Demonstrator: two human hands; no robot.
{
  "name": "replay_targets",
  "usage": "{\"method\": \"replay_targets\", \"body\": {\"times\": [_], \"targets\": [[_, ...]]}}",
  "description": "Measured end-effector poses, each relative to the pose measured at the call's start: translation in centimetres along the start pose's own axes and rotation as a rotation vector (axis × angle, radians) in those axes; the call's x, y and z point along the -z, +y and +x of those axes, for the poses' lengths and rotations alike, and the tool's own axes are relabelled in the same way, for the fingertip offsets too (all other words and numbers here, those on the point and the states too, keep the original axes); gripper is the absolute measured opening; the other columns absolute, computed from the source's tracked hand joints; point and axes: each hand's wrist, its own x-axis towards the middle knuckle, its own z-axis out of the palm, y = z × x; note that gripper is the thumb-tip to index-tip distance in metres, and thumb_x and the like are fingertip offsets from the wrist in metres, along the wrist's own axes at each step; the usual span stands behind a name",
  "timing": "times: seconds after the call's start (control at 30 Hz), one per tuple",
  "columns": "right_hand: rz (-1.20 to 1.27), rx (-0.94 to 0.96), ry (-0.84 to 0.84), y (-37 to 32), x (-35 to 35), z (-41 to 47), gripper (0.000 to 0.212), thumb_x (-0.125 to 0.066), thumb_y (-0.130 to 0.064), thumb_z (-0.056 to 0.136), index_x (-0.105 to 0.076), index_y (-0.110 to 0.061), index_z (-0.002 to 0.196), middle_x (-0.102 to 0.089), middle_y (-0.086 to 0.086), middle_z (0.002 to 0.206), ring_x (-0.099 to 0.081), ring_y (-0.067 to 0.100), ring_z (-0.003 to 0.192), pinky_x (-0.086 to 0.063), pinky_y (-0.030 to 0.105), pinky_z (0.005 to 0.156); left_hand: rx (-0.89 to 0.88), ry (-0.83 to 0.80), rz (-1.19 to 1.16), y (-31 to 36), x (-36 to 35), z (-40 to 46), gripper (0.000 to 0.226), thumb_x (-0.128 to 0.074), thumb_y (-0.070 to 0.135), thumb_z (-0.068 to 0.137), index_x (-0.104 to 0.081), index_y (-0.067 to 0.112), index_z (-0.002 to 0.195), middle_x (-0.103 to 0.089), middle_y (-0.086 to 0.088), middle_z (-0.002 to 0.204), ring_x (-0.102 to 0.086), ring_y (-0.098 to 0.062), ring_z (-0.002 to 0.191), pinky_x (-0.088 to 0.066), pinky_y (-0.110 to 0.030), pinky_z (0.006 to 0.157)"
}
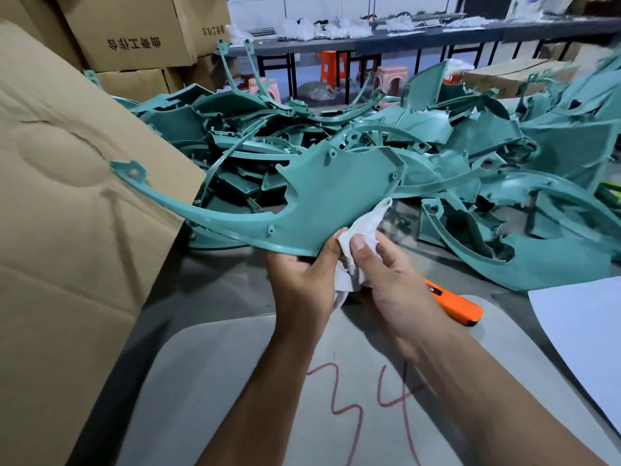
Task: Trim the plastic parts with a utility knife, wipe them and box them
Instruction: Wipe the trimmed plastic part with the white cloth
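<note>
The plastic part is getting wiped mid-air above the tabletop, beside the open box on the left. The left hand is gripping its near edge; the right hand is pinching a white cloth. The utility knife is lying idle, so trimming looks done; boxing is waiting, and the far pile remains.

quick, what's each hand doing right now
Left hand: grips the teal part by its lower edge.
Right hand: pinches the white cloth.
</note>
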Motion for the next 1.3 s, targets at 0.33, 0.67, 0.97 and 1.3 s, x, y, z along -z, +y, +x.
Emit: {"method": "replay_targets", "body": {"times": [0.33,0.67,0.97,1.3], "targets": [[-0.071,0.174,0.167,-1.4,0.8,-0.4,0.025,-0.073,-0.015,0.091,-0.075,0.001,0.11,-0.077,0.023,0.106,-0.075,0.037,0.093,-0.062,0.045,0.085,0.081,-0.294,-0.073,1.2,0.1,0.6,0.032,-0.064,-0.008,0.093,-0.063,-0.003,0.125,-0.071,-0.012,0.126,-0.067,-0.027,0.12,-0.052,-0.036,0.103],[-0.037,0.197,0.242,-2.4,1.2,-0.3,0.032,-0.07,-0.022,0.093,-0.072,-0.002,0.118,-0.075,0.024,0.114,-0.071,0.05,0.107,-0.056,0.069,0.092,0.024,-0.478,0.041,2.2,1.2,1.9,0.035,-0.065,-0.011,0.092,-0.061,-0.009,0.127,-0.07,-0.013,0.128,-0.065,-0.025,0.123,-0.049,-0.035,0.107],[-0.232,0.443,0.421,-2.3,2.0,-0.2,0.02,-0.069,-0.032,0.099,-0.08,-0.015,0.101,-0.081,0.004,0.098,-0.077,0.022,0.088,-0.064,0.035,0.073,0.221,-0.614,0.185,4.1,3.0,3.2,0.033,-0.074,-0.002,0.087,-0.074,0.022,0.108,-0.077,0.009,0.11,-0.071,-0.007,0.108,-0.053,-0.019,0.093],[-0.548,0.77,0.636,-3.8,2.8,-0.2,0.012,-0.061,-0.018,0.105,-0.068,-0.013,0.096,-0.065,-0.032,0.07,-0.057,-0.013,0.063,-0.041,0.005,0.058,0.427,-0.623,0.213,4.6,7.0,3.8,0.033,-0.071,-0.002,0.089,-0.07,0.022,0.111,-0.077,0.005,0.114,-0.071,-0.015,0.111,-0.054,-0.024,0.093]]}}
